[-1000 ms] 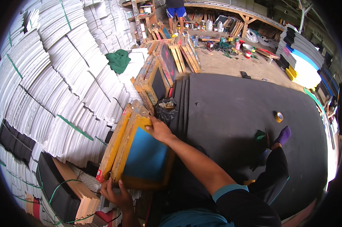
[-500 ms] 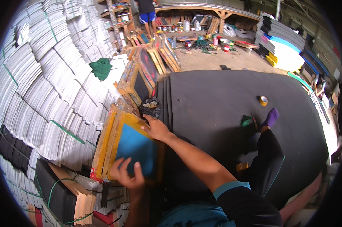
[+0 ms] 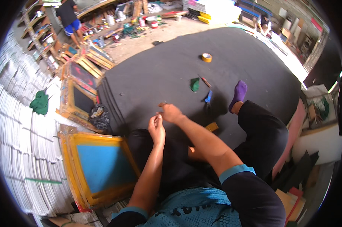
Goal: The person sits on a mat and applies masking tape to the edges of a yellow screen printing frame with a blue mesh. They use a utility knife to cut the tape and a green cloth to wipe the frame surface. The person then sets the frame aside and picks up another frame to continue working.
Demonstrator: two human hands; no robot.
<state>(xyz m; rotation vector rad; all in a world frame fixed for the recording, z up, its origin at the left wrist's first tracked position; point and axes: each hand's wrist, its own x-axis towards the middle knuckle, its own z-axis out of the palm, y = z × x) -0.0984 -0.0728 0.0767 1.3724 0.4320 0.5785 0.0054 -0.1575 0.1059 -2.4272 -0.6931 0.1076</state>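
My left hand and my right hand meet in front of me, over my bent leg and the near part of a stack of large dark grey foam sheets. Both have curled, closed fingers; anything between them is too small to make out. On the top sheet, farther right, lie a blue-handled tool, a slim red-and-dark tool, a green cloth scrap and a roll of yellow-brown tape. A yellow-brown block rests beside my right forearm.
At my left, a yellow-edged wooden frame with a blue panel leans by tall stacks of white sheets. A black plastic bag sits beyond it. My purple-socked foot rests on the sheets. Another person stands at the far left.
My hands have left the blue-panelled frame and come together over my leg. The view has swung right and down, bringing the blue-handled tool into clear sight.
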